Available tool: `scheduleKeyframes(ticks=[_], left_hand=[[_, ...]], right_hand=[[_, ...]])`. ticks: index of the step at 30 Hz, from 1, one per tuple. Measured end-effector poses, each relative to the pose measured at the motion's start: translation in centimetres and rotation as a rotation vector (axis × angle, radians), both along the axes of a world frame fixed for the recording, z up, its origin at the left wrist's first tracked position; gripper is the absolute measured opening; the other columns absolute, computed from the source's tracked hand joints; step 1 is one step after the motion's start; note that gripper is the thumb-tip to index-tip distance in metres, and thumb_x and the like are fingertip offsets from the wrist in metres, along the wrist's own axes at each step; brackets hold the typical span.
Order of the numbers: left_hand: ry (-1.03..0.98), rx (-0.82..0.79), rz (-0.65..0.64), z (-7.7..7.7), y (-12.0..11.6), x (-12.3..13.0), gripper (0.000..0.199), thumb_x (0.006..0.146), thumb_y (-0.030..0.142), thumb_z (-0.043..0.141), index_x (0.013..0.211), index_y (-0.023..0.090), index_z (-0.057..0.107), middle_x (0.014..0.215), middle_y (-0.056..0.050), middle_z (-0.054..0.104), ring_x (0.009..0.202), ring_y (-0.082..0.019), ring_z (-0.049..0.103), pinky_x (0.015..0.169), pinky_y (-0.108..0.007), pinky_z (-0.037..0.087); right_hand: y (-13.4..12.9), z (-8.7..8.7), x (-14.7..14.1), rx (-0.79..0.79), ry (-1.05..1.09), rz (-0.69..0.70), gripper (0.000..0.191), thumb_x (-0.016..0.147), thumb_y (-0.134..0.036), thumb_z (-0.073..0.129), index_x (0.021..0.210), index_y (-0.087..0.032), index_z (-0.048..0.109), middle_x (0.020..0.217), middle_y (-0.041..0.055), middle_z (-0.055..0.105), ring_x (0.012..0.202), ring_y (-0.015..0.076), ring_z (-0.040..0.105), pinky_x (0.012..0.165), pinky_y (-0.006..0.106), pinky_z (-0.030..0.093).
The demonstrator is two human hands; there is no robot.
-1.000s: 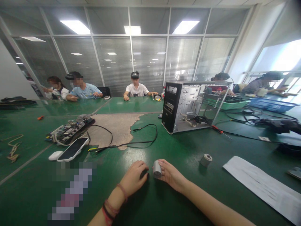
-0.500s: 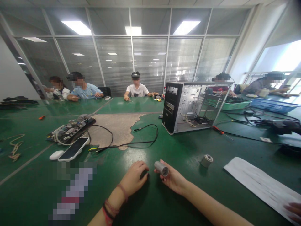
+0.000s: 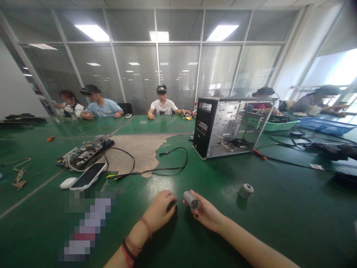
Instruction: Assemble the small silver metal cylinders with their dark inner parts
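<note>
My right hand is closed around a grey metal cylinder, held tilted just above the green table, its hollow-looking end facing me. To its left, my left hand rests by the table top with loosely curved fingers and the thumb apart from them. I see nothing in its grasp; a dark gap shows between thumb and fingers. A short grey cylindrical part with a round ringed top stands on the table to the right of my right hand.
Ahead stands an open computer case. A screwdriver lies beside it. A black cable, a phone and a circuit board assembly lie ahead and left. Baskets are at far right. Several people sit around the table.
The white sheet at the right has left the view, along with another person's hand that was on it. My hands and the metal cylinder have stayed almost still.
</note>
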State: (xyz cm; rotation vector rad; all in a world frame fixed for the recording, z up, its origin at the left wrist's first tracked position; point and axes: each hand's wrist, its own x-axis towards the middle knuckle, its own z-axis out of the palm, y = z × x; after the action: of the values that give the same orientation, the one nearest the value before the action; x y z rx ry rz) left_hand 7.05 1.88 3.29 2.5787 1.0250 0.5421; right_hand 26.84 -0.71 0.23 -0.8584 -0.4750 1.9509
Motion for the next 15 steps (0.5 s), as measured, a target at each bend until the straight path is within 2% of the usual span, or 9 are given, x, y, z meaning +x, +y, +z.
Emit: scheduleKeyframes(ticks=[7, 15], left_hand=[[0.001, 0.005, -0.002, 0.08, -0.10, -0.08, 0.014, 0.081, 0.017, 0.047, 0.091, 0.020, 0.056, 0.094, -0.005, 0.056, 0.093, -0.021, 0.051, 0.085, -0.034, 0.041], [0.010, 0.005, 0.003, 0.11, -0.01, -0.03, 0.013, 0.080, 0.017, 0.048, 0.090, 0.020, 0.056, 0.093, -0.005, 0.056, 0.092, -0.020, 0.051, 0.084, -0.034, 0.041]], right_hand=[[0.08, -0.52, 0.07, 0.029, 0.021, 0.022, 0.027, 0.084, -0.037, 0.056, 0.097, -0.013, 0.055, 0.087, 0.0046, 0.070, 0.044, 0.0044, 0.058, 0.041, 0.013, 0.048], [0.20, -0.75, 0.26, 0.045, 0.041, 0.045, 0.029, 0.086, -0.037, 0.054, 0.099, -0.011, 0.056, 0.090, 0.0060, 0.070, 0.046, 0.0041, 0.060, 0.044, 0.012, 0.049]])
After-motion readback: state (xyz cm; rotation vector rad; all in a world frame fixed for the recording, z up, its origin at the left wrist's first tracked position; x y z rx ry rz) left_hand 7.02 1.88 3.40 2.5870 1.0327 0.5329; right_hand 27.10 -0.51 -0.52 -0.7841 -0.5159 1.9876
